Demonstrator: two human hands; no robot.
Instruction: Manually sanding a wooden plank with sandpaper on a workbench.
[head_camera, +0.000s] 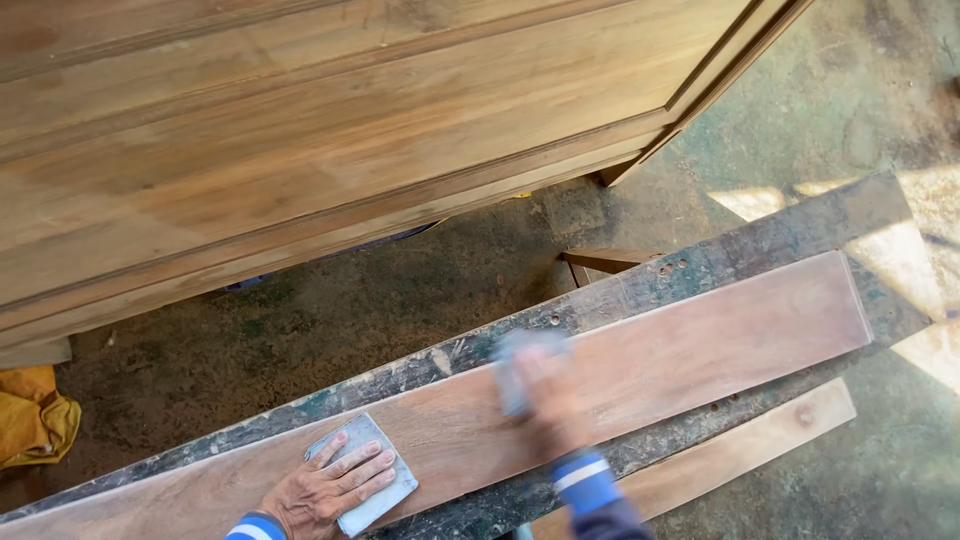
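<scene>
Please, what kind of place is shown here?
Probably a woodworking shop. A large unfinished wooden cabinet stands on a dusty concrete floor, and the person's right hand and left hand each press a grey sanding sheet on a bare plank lying on a worn bench.

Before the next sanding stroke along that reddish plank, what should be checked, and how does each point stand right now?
1. Left hand pressing flat on its grey abrasive sheet: ok.
2. Long reddish-brown wooden plank lying flat on the dark paint-stained bench board: ok.
3. Right hand gripping its grey sanding pad: cannot tell, motion-blurred.
4. Plank surface ahead of the right hand free of objects: ok.
5. Plank clamped or fixed down: cannot tell.
</scene>
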